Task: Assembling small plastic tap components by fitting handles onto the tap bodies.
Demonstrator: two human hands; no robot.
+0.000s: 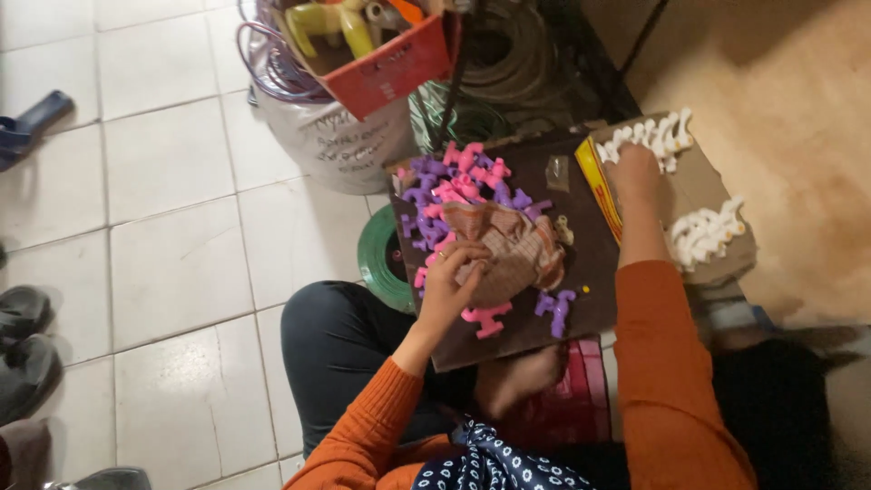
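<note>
1. The left hand rests on the near-left part of a dark board laid across the person's lap, fingers curled down onto small pink and purple plastic pieces; it seems to pinch one at the edge of a crumpled brown cloth, though what exactly it has hold of I cannot tell.
2. The right hand reaches farther away and to the right, onto a cardboard tray. Its fingers lie bent over the far row of white plastic pieces and touch them (whether any piece is actually gripped is hidden by the back of the hand).
3. The relation that matters: the coloured pieces lie directly under and just beyond the left hand, heaped toward the far-left corner of the board, with a few strays, a pink piece and a purple piece, nearer the body and to the right of that hand.
4. The white pieces lie in two rows on the tray, one far under the right hand, a second row nearer and to the right; both are well apart from the left hand.
5. So the left hand is nearer the coloured heap, the right nearer the white rows.
6. The board's long axis runs roughly near to far, tilted a little rightward.
</note>
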